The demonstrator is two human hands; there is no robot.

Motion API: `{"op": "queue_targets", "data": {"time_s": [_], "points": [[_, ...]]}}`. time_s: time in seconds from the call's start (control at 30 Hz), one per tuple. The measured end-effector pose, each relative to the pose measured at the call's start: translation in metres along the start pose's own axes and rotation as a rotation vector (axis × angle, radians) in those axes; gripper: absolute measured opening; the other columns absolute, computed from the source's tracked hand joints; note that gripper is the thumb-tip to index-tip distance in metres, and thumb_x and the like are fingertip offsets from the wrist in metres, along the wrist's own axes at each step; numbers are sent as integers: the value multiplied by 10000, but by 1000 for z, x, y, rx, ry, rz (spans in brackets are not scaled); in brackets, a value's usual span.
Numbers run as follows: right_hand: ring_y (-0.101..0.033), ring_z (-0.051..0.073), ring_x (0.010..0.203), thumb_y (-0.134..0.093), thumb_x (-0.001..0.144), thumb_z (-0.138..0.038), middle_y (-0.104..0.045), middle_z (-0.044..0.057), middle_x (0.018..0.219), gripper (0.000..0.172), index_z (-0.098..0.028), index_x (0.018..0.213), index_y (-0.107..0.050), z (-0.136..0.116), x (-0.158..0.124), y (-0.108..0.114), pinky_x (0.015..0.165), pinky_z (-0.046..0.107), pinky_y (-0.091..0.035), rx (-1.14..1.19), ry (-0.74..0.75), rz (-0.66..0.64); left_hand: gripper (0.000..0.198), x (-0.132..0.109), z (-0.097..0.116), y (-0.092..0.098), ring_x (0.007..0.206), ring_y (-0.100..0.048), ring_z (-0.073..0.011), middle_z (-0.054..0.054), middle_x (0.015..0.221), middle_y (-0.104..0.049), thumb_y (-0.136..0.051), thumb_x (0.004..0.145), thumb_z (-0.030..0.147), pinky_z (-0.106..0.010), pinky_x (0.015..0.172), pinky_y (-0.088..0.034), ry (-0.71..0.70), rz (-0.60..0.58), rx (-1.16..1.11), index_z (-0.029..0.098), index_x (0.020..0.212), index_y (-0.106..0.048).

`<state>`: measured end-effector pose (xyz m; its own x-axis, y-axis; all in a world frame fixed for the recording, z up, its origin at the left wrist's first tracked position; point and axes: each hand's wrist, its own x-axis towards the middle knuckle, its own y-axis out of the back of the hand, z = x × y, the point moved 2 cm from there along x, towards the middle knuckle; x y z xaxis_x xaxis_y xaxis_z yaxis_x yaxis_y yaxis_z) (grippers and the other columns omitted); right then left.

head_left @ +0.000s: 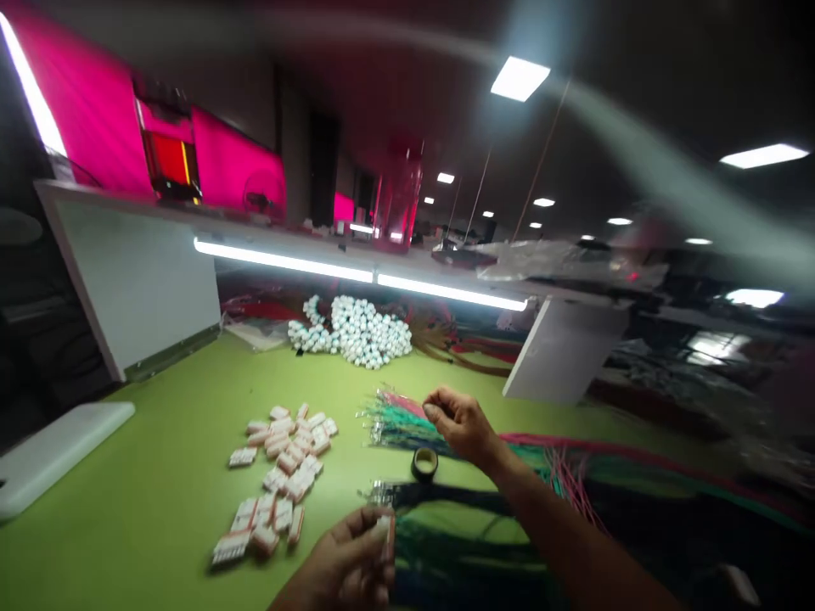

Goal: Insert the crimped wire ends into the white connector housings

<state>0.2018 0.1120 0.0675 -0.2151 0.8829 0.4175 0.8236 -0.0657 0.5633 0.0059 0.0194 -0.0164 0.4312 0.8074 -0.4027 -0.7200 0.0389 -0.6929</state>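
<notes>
My left hand (353, 556), low in the view, has its fingers closed around a small white and orange connector housing (385, 530). Above and to the right, my right hand (459, 416) is pinched over the pink wires (404, 401); whether a wire is between the fingertips is too blurred to tell. Beneath it lie green wires (398, 416) with metal terminals at their left ends. Dark wires (439, 496) are spread nearer to me. Between the hands sits a roll of black tape (424, 464). A loose pile of connector housings (286, 450) lies to the left.
A heap of white connectors (366, 331) stands at the back of the green table (171, 450). White side panels (146, 280) flank it, under a light tube (446, 293). A white slab (60, 450) lies at the left edge. Wire bundles run off right.
</notes>
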Motion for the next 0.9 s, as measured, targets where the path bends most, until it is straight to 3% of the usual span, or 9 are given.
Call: {"op": "queue_targets", "data": {"time_s": [0.13,0.27,0.4,0.9], "points": [[-440,105,614,-588,880,-303,-534,-14,704,149,-164,841,-622,-21,-33,-7,581,240,-364,98,-17,-119,232,-7,2,-3,555,-592,-95,-5,669,-618,-799,745,208,-181,493,-464,-20,-93,76,129,915,-662],[-402,102,593,-610,865,-261,-519,-14,687,112,-167,810,-633,-25,-57,-15,552,249,-335,176,-37,-190,211,-7,3,-2,589,-603,-94,-18,736,-630,-765,775,171,-182,514,-491,40,-61,52,118,957,-672],[-326,77,534,-606,841,-193,-442,-45,615,109,-155,740,-611,-26,-74,-18,486,232,-273,252,-147,-205,219,-6,1,-3,594,-607,-90,-23,751,-632,-751,789,165,-169,504,-496,67,-52,59,112,990,-681],[-373,75,535,-592,804,-153,-491,-42,588,108,-143,697,-602,-28,-89,-26,483,207,-305,232,-255,-220,197,-8,2,-5,579,-622,-94,-21,723,-639,-781,759,172,-158,490,-512,99,-70,70,127,935,-704]]}}
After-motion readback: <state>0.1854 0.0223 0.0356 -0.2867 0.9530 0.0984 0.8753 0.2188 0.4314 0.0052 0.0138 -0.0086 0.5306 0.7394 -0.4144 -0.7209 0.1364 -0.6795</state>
